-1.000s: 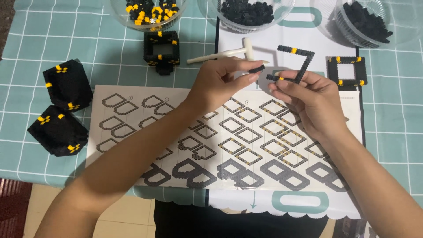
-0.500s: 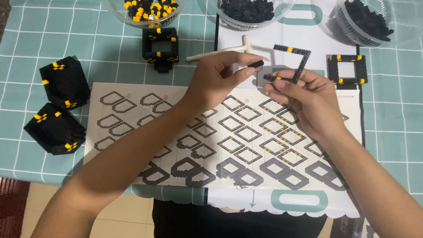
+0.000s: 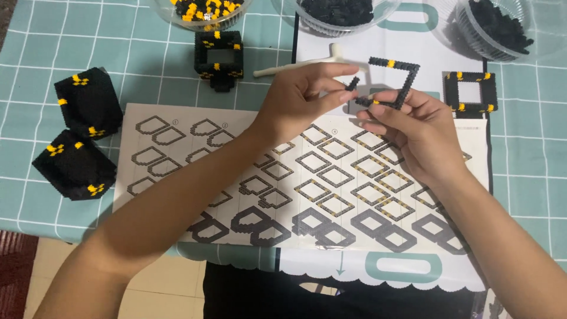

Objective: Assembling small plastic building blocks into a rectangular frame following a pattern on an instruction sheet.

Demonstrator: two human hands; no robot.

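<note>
Left hand (image 3: 298, 97) pinching small black brick (image 3: 352, 83), right hand (image 3: 413, 127) clamped on open black block frame (image 3: 393, 82), both held together above instruction sheet (image 3: 195, 171) on bench (image 3: 118, 59); two black cubes (image 3: 82, 139) far left

Table (image 3: 531, 195) covered with teal cloth, white grid lines. Pale tiled floor (image 3: 171, 283) below near edge; dark reddish patch (image 3: 15, 272) at lower left. Even, soft indoor light.

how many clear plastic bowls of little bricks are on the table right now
3, all along the far edge: one with black and yellow bricks at left, one with black bricks in the middle, another black one at right. All are partly cropped.
</note>
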